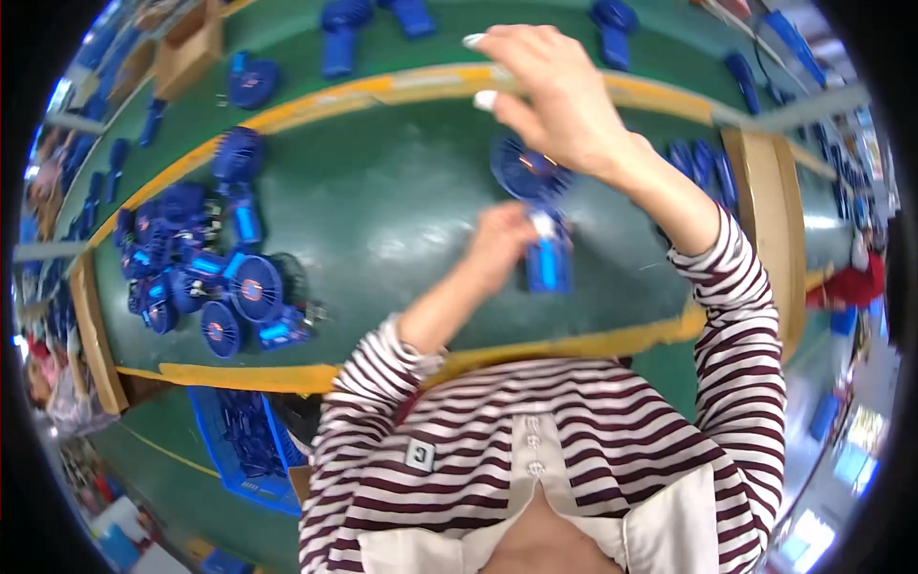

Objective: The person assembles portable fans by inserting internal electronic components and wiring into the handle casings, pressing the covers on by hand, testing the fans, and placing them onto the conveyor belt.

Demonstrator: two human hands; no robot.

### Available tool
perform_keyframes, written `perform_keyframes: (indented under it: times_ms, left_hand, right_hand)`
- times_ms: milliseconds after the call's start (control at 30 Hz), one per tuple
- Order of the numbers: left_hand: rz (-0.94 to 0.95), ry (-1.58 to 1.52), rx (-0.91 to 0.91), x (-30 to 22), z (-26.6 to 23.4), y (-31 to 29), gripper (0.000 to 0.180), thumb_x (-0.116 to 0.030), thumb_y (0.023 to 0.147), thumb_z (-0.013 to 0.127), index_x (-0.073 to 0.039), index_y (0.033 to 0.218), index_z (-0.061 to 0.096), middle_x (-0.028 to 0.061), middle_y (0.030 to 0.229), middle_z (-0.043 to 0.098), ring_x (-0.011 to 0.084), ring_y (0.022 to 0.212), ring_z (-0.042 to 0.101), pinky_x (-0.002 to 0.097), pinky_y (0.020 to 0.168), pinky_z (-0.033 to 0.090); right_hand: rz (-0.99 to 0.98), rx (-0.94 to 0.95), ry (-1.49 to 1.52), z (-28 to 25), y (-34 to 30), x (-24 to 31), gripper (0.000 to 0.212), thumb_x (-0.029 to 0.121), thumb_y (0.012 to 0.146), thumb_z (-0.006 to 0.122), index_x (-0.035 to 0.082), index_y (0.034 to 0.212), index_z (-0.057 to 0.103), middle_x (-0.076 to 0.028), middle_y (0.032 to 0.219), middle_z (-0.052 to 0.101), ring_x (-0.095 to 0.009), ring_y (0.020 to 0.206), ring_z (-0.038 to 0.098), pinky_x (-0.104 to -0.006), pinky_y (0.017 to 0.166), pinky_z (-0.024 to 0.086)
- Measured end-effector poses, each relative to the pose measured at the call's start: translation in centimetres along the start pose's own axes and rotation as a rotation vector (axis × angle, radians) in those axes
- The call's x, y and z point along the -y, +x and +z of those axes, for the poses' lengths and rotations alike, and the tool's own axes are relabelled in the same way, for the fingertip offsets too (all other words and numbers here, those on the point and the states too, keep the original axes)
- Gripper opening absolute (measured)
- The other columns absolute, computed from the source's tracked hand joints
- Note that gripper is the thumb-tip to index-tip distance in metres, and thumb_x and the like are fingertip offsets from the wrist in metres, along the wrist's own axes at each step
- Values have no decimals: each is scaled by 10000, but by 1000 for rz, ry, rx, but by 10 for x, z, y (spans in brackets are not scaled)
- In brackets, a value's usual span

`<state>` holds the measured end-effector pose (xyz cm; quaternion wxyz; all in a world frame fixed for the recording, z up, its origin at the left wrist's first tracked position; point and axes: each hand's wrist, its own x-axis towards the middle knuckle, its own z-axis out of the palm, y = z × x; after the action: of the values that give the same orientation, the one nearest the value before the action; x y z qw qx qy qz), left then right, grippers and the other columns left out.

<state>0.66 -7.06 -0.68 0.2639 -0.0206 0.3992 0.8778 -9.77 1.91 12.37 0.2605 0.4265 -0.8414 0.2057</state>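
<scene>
In front of me a blue handheld fan (549, 271) lies on the green table, its round head away from me and its opened handle pointing my way. A bright blue cylinder, which looks like a battery, shows inside the handle. My left hand (494, 247), slightly blurred, has its fingers curled against the fan's neck, gripping it from the left. Above the fan's head my right hand (559, 100) is raised, thumb and forefinger apart, with nothing visible between them. White covers sit on those two fingertips. The hand and wrist hide part of the fan's head.
On the left lies a heap of blue fans (253, 287) with opened handles. Several blue handles (703, 163) lie at the right beside a cardboard divider (765, 220). More fans (339, 33) stand beyond the yellow edge strip (382, 88). A blue crate (229, 469) is below the table's near edge.
</scene>
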Motion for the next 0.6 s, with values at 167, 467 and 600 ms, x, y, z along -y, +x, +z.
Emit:
perform_keyframes:
  times_ms: [167,467,600]
  left_hand:
    - [-45,44,-83,-2,13,8,233,-109,816,565,44,991,559,152,920,635,241,802,639,345,739,521]
    - [-5,160,-212,32,61,21,275,-86,824,539,88,1036,517,220,988,601,303,865,623,381,764,518]
    - [5,183,-265,39,68,25,207,-32,823,486,71,992,547,180,946,625,252,814,640,347,719,535]
  right_hand:
    - [512,28,266,-60,-146,0,373,50,741,615,15,1102,525,-152,988,565,-288,895,566,-341,762,460]
    - [799,-82,576,-48,-255,22,203,-61,748,549,-31,947,573,-137,874,588,-210,713,576,-261,640,451]
    - [639,-113,495,-46,-257,25,234,-26,703,590,-28,937,575,-146,915,579,-269,732,576,-304,632,468]
